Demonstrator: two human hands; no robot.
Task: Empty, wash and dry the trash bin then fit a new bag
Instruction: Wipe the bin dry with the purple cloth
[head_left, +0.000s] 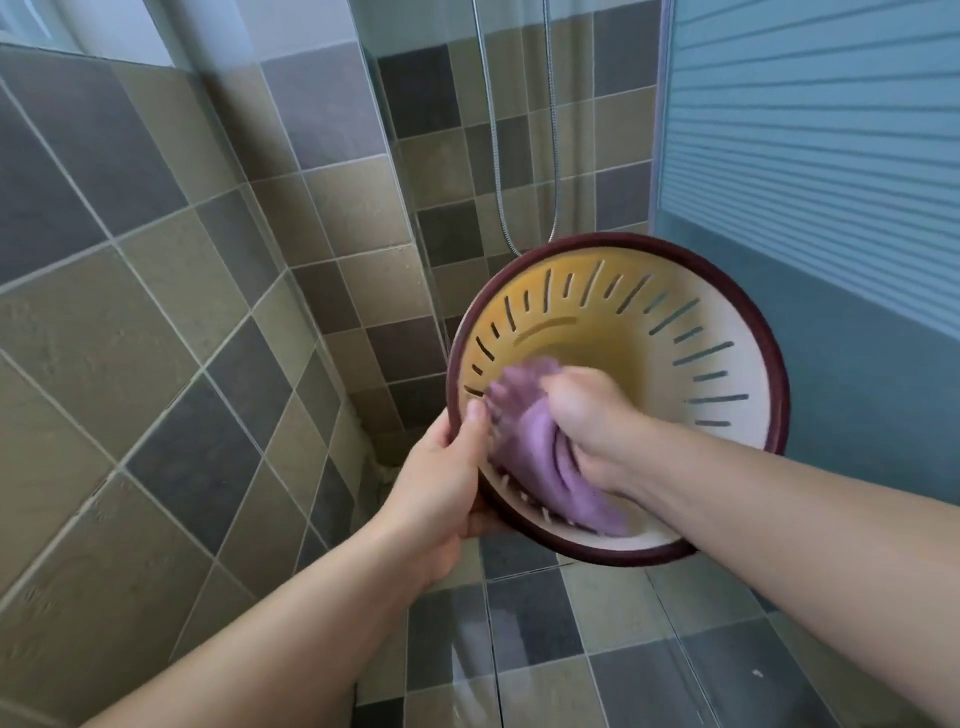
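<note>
Left hand (447, 467) clamped on bin (701, 322) rim, near side; purple cloth (540, 462) gripped by right hand (587, 415), pressed inside. Bin judged light, stiff, probably slippery; rim best held.

The left hand (441, 483) grips the dark red rim of the slotted trash bin (675, 332), held tilted with its opening toward the camera. The right hand (592, 421) clutches a purple cloth (530, 457) pressed against the bin's inner wall. Behind are a tiled wall (156, 286) and a shower hose (493, 130).
</note>
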